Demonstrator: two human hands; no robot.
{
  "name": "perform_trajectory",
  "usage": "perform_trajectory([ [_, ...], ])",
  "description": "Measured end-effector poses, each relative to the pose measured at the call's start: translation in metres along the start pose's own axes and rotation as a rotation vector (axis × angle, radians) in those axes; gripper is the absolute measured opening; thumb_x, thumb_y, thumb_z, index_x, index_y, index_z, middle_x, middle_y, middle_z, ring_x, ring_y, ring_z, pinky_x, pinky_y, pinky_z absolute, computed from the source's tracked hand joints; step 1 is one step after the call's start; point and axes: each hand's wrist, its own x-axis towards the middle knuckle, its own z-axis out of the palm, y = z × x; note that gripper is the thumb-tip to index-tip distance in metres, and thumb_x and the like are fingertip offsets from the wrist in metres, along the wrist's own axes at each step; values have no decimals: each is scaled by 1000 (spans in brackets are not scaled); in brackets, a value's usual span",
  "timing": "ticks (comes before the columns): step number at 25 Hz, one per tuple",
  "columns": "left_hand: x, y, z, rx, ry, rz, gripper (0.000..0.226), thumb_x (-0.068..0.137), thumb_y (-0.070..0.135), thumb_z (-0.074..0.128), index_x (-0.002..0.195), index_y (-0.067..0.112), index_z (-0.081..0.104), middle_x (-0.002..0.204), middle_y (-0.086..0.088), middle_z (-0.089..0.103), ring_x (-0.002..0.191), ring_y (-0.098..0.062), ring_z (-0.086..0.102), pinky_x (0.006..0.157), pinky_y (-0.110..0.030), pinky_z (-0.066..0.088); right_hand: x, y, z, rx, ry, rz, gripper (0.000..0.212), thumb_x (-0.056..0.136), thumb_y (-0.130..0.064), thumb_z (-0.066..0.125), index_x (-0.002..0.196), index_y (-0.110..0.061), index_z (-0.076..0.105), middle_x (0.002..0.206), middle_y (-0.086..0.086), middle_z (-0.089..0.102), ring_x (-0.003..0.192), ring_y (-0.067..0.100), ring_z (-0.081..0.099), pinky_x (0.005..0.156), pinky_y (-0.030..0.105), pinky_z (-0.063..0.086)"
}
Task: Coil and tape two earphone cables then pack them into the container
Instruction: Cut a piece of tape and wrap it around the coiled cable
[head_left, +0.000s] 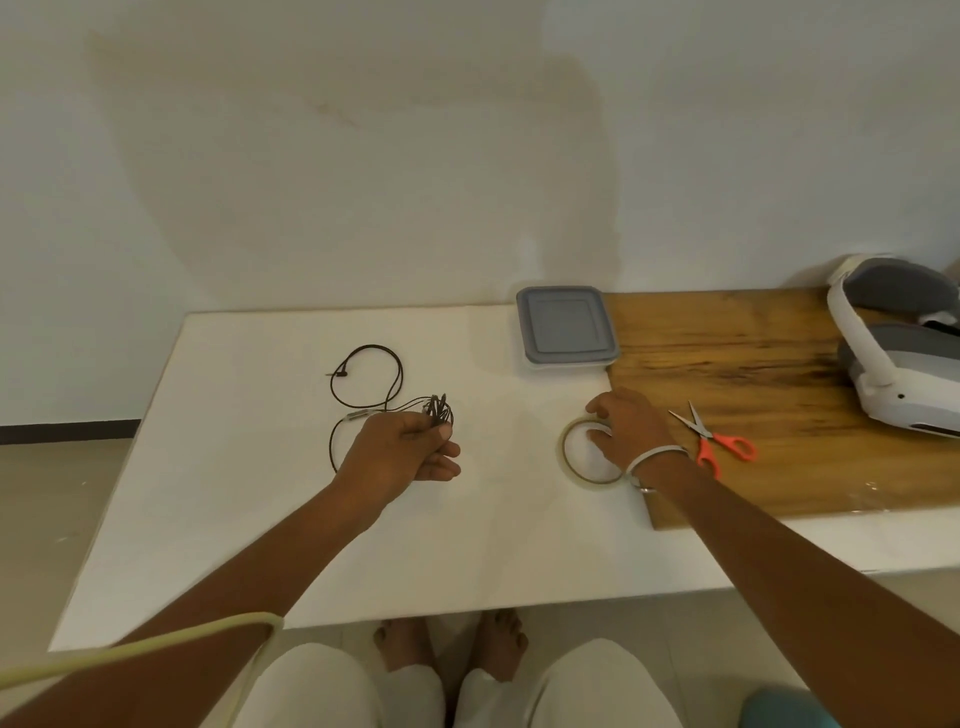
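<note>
My left hand (405, 449) grips a coiled bundle of black earphone cable (439, 408) above the white table (260, 519). A loose black earphone cable (371, 382) lies in loops just behind and left of that hand. Over on the right, my right hand (626, 426) rests on a roll of clear tape (589, 452) that lies flat on the table, with fingers over its far rim. The grey lidded container (566, 327) sits closed at the back, beyond the tape.
Orange-handled scissors (711, 436) lie on a wooden board (779, 395) right of my right hand. A white and grey headset (893, 343) stands at the board's far right. A wall runs behind the table. My knees and feet show below the near edge.
</note>
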Motion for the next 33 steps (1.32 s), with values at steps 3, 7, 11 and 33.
perform_trajectory([
  [3, 9, 0, 12, 33, -19, 5, 16, 95, 10, 60, 100, -3, 68, 85, -17, 71, 58, -16, 69, 57, -20, 56, 2, -1, 4, -10, 43, -24, 14, 84, -17, 62, 98, -16, 63, 102, 4, 60, 97, 22, 55, 86, 35, 46],
  [7, 14, 4, 27, 17, -47, -5, 20, 93, 6, 60, 108, -9, 60, 81, -18, 70, 52, -17, 68, 54, -22, 58, 2, 0, 3, 15, 58, -42, 12, 86, -15, 61, 97, -16, 64, 99, 3, 61, 93, 22, 57, 84, 38, 48],
  [11, 14, 7, 39, -55, -29, -23, 35, 89, 3, 66, 115, -1, 43, 83, -25, 67, 49, -23, 64, 51, -26, 57, 2, 1, -2, 10, 25, -132, 21, 85, -12, 59, 105, -21, 62, 93, 4, 59, 87, 22, 56, 77, 33, 48],
  [33, 27, 20, 24, 292, 103, 243, 19, 98, 17, 52, 101, 20, 71, 82, 1, 70, 63, -8, 67, 66, -16, 55, -15, -94, -52, 527, -56, -436, 31, 83, -7, 64, 108, -25, 59, 96, -8, 64, 89, 6, 61, 75, 15, 51],
])
